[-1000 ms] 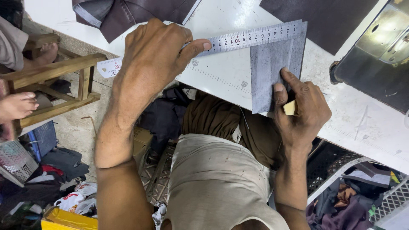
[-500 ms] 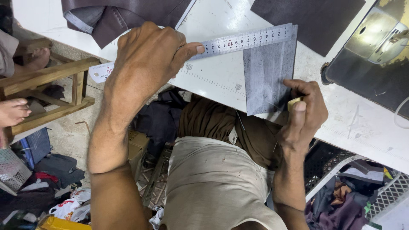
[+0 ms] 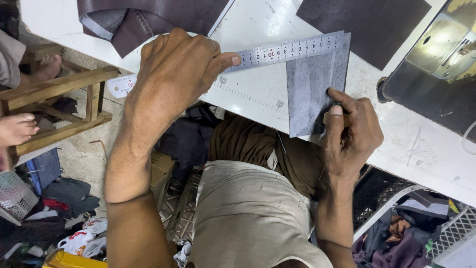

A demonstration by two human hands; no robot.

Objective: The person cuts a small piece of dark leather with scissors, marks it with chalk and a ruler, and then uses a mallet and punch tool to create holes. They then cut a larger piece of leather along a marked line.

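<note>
Small leather or tailoring workshop, cramped and informal. A white worktable [image 3: 258, 20] is carrying dark leather pieces [image 3: 362, 25], a folded dark leather panel [image 3: 148, 20] and a steel ruler [image 3: 292, 49]. The edge of a sewing machine [image 3: 436, 59] is showing at right. Fabric scraps [image 3: 396, 233] and plastic crates [image 3: 17, 193] are piling up on the floor; a wooden stool [image 3: 59, 99] is standing beside the table.
</note>
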